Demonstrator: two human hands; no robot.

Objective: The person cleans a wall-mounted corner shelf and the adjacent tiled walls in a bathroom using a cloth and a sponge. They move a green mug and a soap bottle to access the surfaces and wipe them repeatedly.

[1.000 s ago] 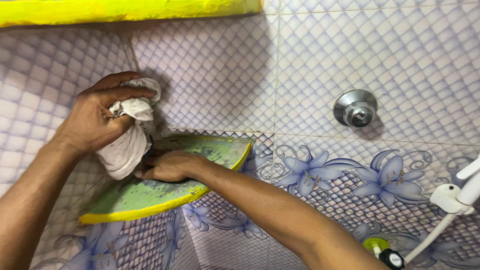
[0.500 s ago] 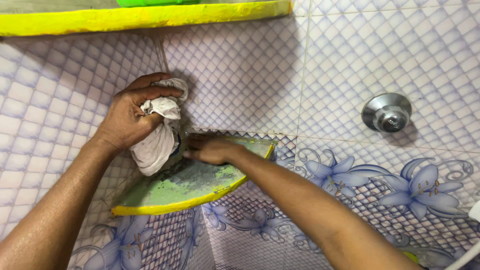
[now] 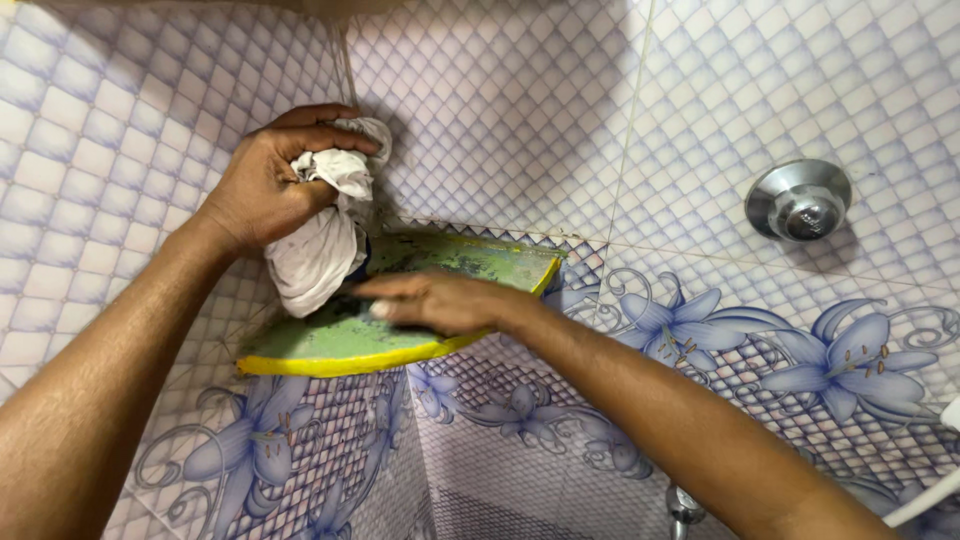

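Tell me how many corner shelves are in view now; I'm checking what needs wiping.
1. A green corner shelf with a yellow edge sits where the two tiled walls meet, under the right hand and below the left hand holding a white cloth. Any higher shelf is out of frame.

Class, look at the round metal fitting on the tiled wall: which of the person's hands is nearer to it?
Right. The right hand lies flat on the green shelf, left of the fitting; the left hand grips a white cloth farther away in the corner.

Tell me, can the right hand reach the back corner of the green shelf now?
Probably yes. The right hand already lies flat on the green corner shelf, though the white cloth bunched in the left hand hangs over that corner and partly crowds it.
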